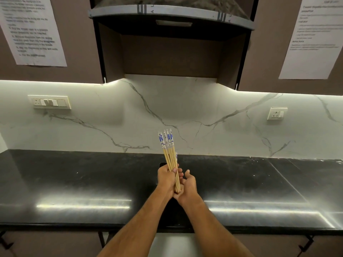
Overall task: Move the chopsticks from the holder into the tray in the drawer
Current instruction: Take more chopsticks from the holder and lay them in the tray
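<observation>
**Chopstick bundle, held over counter**

Item: chopsticks (169,160), a bundle of wooden sticks with blue-and-white patterned tops, held upright above the black counter (74,179).

Handling: judged light, stiff and smooth; liable to slide lengthwise or fan apart if loosely held. Best gripped around the plain wooden shafts, near mid-length, with the ends evened.

Left hand (167,178): fingers curled tight around the lower shafts; patterned tops project well above the fingers.

Right hand (189,186): fingers half open, palm cupped; the bundle's lower tips are set against its palm, apparently to level them.

Holder, drawer, tray: not identified in view.
</observation>
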The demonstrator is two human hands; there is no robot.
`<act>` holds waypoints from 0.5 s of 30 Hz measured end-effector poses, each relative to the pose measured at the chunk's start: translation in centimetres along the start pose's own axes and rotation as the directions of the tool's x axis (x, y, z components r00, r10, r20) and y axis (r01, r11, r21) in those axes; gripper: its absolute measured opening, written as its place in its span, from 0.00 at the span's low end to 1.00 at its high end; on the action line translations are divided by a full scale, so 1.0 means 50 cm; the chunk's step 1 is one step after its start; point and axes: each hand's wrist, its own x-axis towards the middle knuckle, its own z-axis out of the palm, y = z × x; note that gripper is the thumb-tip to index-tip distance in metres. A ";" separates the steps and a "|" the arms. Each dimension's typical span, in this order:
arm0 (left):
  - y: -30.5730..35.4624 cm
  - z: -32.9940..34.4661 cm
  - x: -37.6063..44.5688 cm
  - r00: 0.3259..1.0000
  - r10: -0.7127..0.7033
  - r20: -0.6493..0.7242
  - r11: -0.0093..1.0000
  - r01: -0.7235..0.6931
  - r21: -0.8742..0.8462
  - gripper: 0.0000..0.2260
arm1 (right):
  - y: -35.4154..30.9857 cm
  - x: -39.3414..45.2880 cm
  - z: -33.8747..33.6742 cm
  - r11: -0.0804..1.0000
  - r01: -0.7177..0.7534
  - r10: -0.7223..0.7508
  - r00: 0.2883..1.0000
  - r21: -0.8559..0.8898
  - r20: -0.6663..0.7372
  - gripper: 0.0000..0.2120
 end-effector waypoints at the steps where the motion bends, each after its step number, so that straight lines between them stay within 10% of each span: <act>1: -0.003 -0.006 0.000 1.000 0.013 0.009 1.000 -0.013 0.021 0.09 | -0.009 0.001 -0.005 0.990 0.056 -0.062 0.997 -0.131 -0.042 0.28; 7: -0.039 -0.028 -0.014 0.978 -0.004 0.207 0.990 -0.026 0.142 0.09 | -0.098 -0.010 0.032 0.765 0.382 -0.357 0.922 -0.519 0.153 0.12; 15: -0.050 -0.057 -0.038 0.905 -0.146 0.398 0.976 0.067 0.206 0.08 | -0.113 -0.016 0.024 0.622 0.352 -0.317 0.930 -0.699 0.187 0.13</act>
